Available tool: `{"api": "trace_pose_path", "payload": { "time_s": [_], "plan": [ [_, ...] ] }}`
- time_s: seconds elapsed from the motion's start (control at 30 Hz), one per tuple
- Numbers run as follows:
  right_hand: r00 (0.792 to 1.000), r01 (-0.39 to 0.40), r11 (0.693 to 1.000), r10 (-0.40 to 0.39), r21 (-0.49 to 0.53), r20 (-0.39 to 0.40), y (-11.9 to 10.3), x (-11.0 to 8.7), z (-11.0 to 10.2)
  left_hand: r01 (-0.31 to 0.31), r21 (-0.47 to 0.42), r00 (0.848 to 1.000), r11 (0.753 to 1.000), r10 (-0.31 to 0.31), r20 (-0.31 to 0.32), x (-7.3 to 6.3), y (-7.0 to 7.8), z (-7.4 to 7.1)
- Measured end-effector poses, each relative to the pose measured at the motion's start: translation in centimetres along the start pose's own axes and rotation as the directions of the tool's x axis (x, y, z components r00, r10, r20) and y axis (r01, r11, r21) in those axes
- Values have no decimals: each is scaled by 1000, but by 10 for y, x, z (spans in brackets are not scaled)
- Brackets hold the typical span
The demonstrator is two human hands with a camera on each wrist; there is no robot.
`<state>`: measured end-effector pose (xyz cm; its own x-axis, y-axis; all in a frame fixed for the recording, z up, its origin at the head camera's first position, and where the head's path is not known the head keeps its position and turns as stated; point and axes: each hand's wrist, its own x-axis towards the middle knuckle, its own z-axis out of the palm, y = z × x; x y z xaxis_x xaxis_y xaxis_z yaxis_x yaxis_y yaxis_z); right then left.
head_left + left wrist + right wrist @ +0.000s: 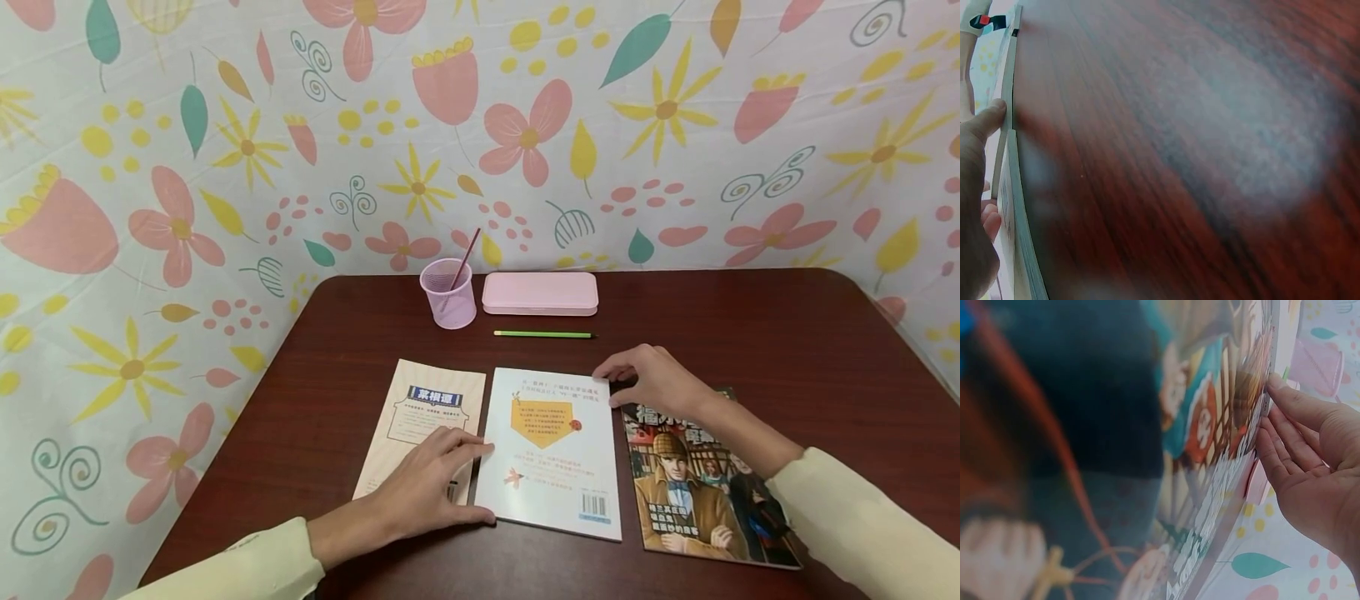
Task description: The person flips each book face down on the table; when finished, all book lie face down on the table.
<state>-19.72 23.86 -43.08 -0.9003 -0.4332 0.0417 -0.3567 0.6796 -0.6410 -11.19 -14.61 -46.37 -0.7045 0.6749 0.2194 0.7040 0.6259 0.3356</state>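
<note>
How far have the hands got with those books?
Looks done: the beige book, white book and dark book lie side by side. In hand: the left hand and right hand touch the white one. Maybe left: closing the gap where table shows beside the dark book.

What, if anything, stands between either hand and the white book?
Nothing visible: the right hand is at the far right corner of the white book; the left hand, partly over the cream book, meets the white book's left edge.
</note>
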Motion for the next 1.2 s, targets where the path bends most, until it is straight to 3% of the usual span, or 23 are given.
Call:
{"api": "trace_pose_path", "payload": {
  "time_s": [0.5,1.2],
  "plan": [
    [1000,-13,1000,13,3,4,-1,2,1,-65,-16,998,998,64,-25,1,-6,2],
    [1000,7,1000,-7,14,11,-4,0,1,-112,20,994,994,112,-2,3,-7,1]
  ]
}}
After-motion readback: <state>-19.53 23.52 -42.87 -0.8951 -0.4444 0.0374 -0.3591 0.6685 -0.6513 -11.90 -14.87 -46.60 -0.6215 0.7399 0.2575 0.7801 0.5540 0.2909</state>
